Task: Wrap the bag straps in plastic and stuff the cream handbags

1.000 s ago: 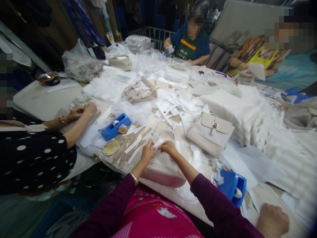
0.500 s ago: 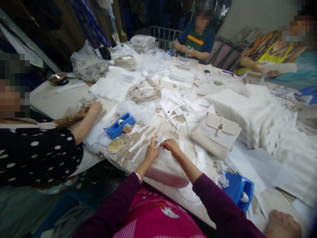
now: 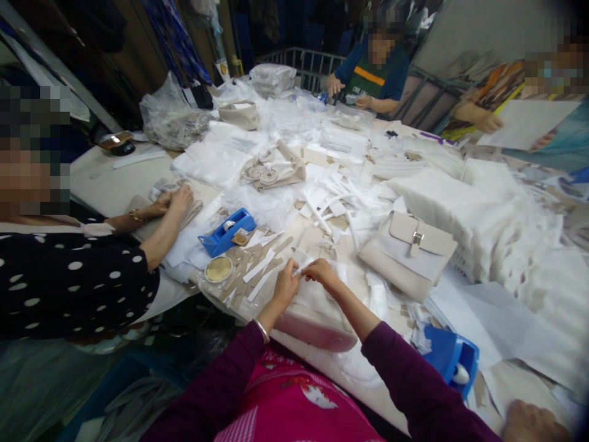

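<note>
Bag (image 3: 317, 333), beige with a pinkish near side, lies at the near edge of the table (image 3: 96, 187), right in front of the person. Small white piece (image 3: 301, 257) is above it, between the two hands.

Left hand (image 3: 286, 283): thumb and fingers closed, pinching the white piece. Right hand (image 3: 321, 274): fingers curled in, tips meeting the left fingertips at the piece; too blurred to tell whether they grip it or only touch.

Left of the hands: brown and white strips (image 3: 259, 266) in a loose spread, a round tin (image 3: 218, 269) beside them, a blue tape dispenser (image 3: 227, 232) just beyond. Right: flap bag (image 3: 408, 253) with a metal buckle, tilted on the table; second blue dispenser (image 3: 451, 357) nearer the person's right sleeve (image 3: 414, 374). Past the hands: pile of white tubes (image 3: 317, 212) and scraps, then another beige bag (image 3: 275, 169) with a round ornament. Large white stack (image 3: 464, 190) fills the right side.

Co-workers: polka-dot sleeve (image 3: 78, 276) at left, hands on folded beige material (image 3: 191, 215); person in a green apron (image 3: 363, 86) across; one at far right holding a white sheet (image 3: 529, 124).
</note>
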{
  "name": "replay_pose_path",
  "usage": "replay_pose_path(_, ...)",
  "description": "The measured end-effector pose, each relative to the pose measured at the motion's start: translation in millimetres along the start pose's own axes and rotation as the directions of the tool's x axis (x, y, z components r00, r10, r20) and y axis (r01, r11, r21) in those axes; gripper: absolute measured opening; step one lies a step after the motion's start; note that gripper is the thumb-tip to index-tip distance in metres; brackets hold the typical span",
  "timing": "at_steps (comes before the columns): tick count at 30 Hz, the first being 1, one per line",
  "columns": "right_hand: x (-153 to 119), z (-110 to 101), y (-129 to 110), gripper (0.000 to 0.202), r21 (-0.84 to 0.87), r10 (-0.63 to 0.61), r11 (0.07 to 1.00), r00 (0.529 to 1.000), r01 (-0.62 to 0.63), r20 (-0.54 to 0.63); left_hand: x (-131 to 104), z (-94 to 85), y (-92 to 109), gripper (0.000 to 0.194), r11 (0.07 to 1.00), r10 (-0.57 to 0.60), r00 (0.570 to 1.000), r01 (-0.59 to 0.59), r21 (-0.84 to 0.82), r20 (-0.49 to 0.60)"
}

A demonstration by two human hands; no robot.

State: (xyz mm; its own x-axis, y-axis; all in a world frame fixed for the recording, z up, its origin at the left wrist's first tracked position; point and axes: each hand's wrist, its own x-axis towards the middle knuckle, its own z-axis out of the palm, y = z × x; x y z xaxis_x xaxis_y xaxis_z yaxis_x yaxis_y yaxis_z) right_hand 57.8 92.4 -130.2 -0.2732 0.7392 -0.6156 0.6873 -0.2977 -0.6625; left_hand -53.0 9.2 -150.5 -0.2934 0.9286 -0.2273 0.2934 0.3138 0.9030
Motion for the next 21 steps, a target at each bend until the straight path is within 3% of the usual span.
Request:
replay_pose_path(4, -0.5, -4.5, -3.2, 0.016, -0.062, 0.031, 0.998, 0.998, -0.027, 0.062, 0.5, 1.0, -3.3, 0.013, 1.000, 0.027, 1.000, -0.027, -0.013, 0.007)
replay_pose_path(8, 1.3, -10.9, -1.6, 0.026, -0.138, 0.057, 0.989, 0.997, -0.050, 0.044, 0.7, 1.5, -3.3, 0.014, 1.000, 0.009, 1.000, -0.008, -0.014, 0.010)
replay_pose_path(13, 2.3, -8.2, 10.9, 0.021, -0.144, 0.061, 0.987, 0.997, -0.066, -0.040, 2.5, 1.2, -2.7, 0.016, 1.000, -0.013, 1.000, 0.013, 0.008, -0.002)
replay_pose_path(21, 2.6, 24.9, 23.0, 0.035, -0.066, -0.015, 0.998, 0.962, -0.004, -0.274, 4.5, 0.5, -5.7, 0.011, 0.999, -0.044, 0.998, 0.043, 0.012, 0.035)
